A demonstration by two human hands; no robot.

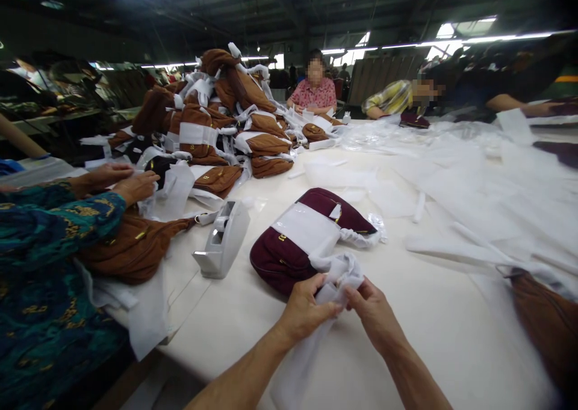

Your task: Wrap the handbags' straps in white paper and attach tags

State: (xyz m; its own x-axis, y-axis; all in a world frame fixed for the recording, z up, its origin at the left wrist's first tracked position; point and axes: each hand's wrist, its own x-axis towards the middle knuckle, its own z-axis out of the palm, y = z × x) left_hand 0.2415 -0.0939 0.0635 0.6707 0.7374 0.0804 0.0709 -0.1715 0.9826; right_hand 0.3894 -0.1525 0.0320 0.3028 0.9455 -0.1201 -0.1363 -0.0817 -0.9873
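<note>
A dark maroon bag [282, 262] lies on the white table in front of me, with a band of white wrapping paper [304, 226] around its middle. At its near right corner, white tissue paper [345, 268] is bunched up. My left hand [304, 304] pinches this paper from the left side, thumb and fingers closed. My right hand [372, 310] grips the same bunch from the right, its fingertips pressed together. A loose length of the paper trails down toward the table's near edge. What lies inside the bunch is hidden.
Left of the bag stands a grey tape dispenser [226, 238]. Behind it rises a pile of wrapped brown bags [198, 133]. A co-worker's hands [135, 184] work at the left. White paper sheets [487, 199] cover the right side, near another brown bag [544, 316].
</note>
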